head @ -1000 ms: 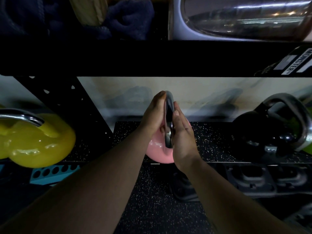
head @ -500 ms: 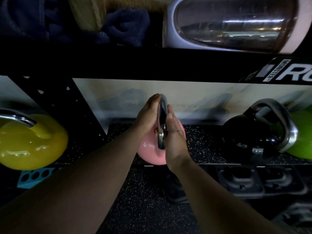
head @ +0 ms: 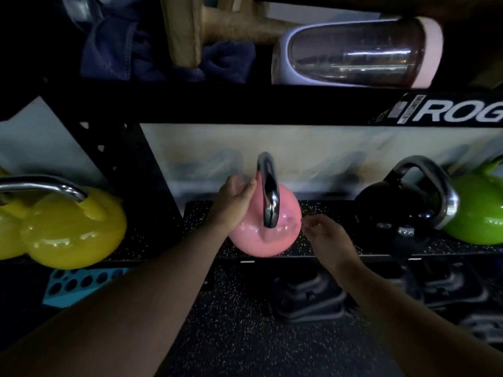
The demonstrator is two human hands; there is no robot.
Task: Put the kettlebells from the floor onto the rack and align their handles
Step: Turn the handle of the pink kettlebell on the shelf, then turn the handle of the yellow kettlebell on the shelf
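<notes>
On the rack shelf (head: 340,248), left hand (head: 234,200) touches the pink kettlebell (head: 268,227) at nine o'clock, fingers loose; right hand (head: 324,238) hovers open at four o'clock.

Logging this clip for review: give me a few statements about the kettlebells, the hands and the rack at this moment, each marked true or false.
1. The pink kettlebell sits on the rack shelf. True.
2. Both hands grip its handle. False: the left hand touches the pink kettlebell by the handle; the right hand is off it, open.
3. A black kettlebell stands to the pink one's right. True.
4. The green kettlebell is on the floor. False: it is on the shelf, beside the black one.
5. Yellow kettlebells are at the left. True.
</notes>
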